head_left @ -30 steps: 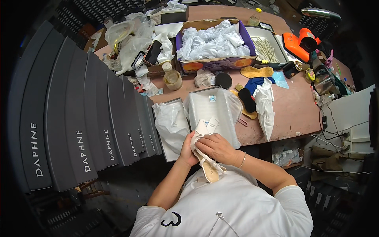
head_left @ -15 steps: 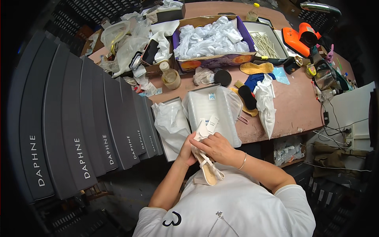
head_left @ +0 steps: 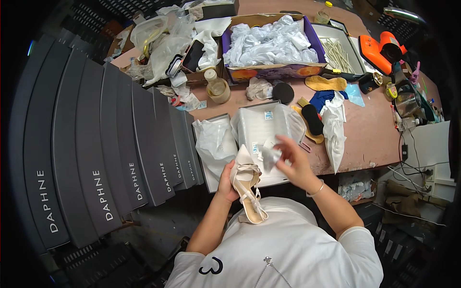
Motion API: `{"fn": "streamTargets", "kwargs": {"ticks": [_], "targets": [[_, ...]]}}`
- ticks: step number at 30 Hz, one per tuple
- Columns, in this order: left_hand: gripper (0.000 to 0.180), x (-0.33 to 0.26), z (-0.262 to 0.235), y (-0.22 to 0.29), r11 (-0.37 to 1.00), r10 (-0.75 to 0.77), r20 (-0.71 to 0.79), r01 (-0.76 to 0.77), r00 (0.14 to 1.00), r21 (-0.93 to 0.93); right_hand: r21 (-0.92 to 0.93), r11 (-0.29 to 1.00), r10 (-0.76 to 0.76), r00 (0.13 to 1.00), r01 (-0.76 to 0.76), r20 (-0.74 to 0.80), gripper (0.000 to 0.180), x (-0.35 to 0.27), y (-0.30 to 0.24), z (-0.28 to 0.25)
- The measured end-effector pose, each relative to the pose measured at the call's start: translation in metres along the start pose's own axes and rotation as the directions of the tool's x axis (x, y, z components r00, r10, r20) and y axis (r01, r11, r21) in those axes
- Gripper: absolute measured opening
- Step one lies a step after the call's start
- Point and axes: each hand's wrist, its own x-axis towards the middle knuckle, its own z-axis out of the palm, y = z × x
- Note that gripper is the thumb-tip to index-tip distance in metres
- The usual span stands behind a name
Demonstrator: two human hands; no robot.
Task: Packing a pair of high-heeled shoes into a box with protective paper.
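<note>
Cream heeled sandal (head_left: 246, 185) sits upright in the left hand (head_left: 225, 178), whose fingers wrap its side, just in front of the bench (head_left: 370, 139) edge. Beside it to the right, the right hand (head_left: 294, 163) pinches a crumpled wad of white paper (head_left: 270, 156) over the open white shoebox (head_left: 261, 127). Farther right, a white bag (head_left: 333, 129) lies on the bench.

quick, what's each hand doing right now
Left hand: closed around a beige shoe.
Right hand: closed on a wad of white paper, beside the shoe.
</note>
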Motion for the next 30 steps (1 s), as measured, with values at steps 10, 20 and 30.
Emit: {"fn": "streamTargets", "kwargs": {"ticks": [10, 20, 30], "targets": [[0.050, 0.000, 0.007, 0.001, 0.996, 0.076, -0.190, -0.066, 0.979, 0.059, -0.610, 0.618, -0.227, 0.856, 0.496, 0.465, 0.015, 0.008, 0.002, 0.068], [0.049, -0.008, -0.028, 0.002, 0.990, 0.138, -0.251, -0.129, 0.958, 0.050, -0.548, 0.715, -0.318, 0.900, 0.434, 0.299, 0.024, -0.015, 0.006, 0.056], [0.049, 0.001, -0.013, 0.012, 0.972, 0.235, -0.241, -0.227, 0.942, 0.063, -0.134, 0.987, -0.039, 0.939, 0.090, 0.341, 0.042, -0.008, -0.016, 0.079]]}}
